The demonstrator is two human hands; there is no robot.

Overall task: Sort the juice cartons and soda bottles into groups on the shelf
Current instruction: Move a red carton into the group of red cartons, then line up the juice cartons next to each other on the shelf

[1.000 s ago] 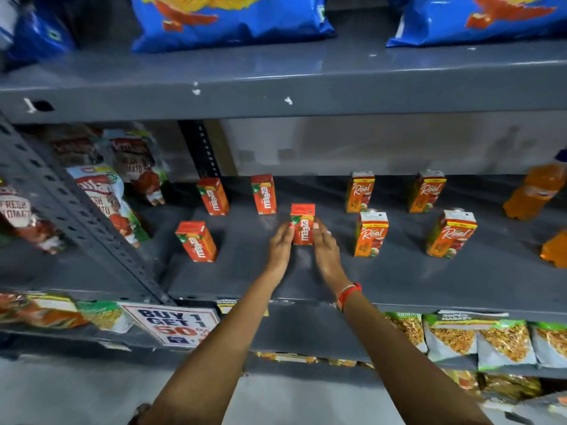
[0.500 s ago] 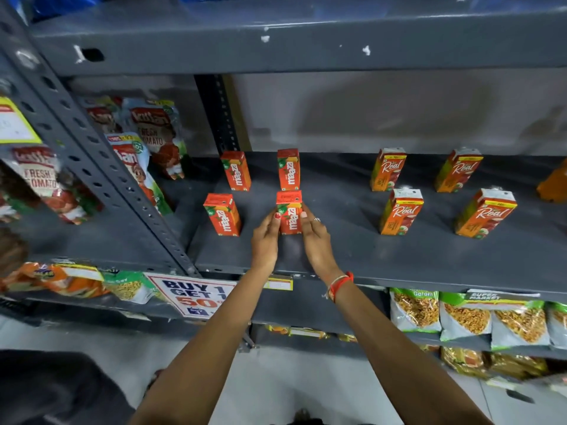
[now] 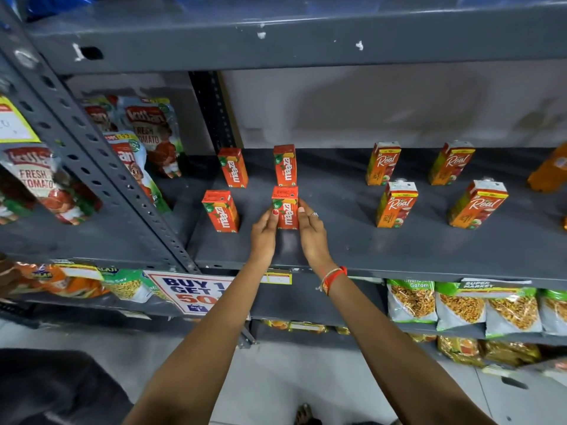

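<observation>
A small red Maaza carton point(image 3: 286, 207) stands upright on the grey shelf point(image 3: 352, 250). My left hand point(image 3: 264, 233) presses its left side and my right hand point(image 3: 310, 230) its right side. Three more Maaza cartons stand near it: front left point(image 3: 221, 211), back left point(image 3: 233, 167) and directly behind point(image 3: 285, 164). To the right, several orange Real cartons form their own group, two in front point(image 3: 396, 204) point(image 3: 477, 204) and two behind point(image 3: 382, 163) point(image 3: 451, 162). An orange soda bottle point(image 3: 549, 173) shows partly at the right edge.
A slanted perforated upright point(image 3: 101, 173) bounds the shelf bay on the left, with tomato sauce pouches point(image 3: 150, 133) beyond it. Snack bags point(image 3: 460, 305) fill the shelf below. A "Buy 1 Get 1" sign point(image 3: 190, 291) hangs on the shelf's front edge.
The carton between my hands has slid left, from near the Real cartons to a spot directly in front of the back Maaza carton. The view dropped and swung left.
</observation>
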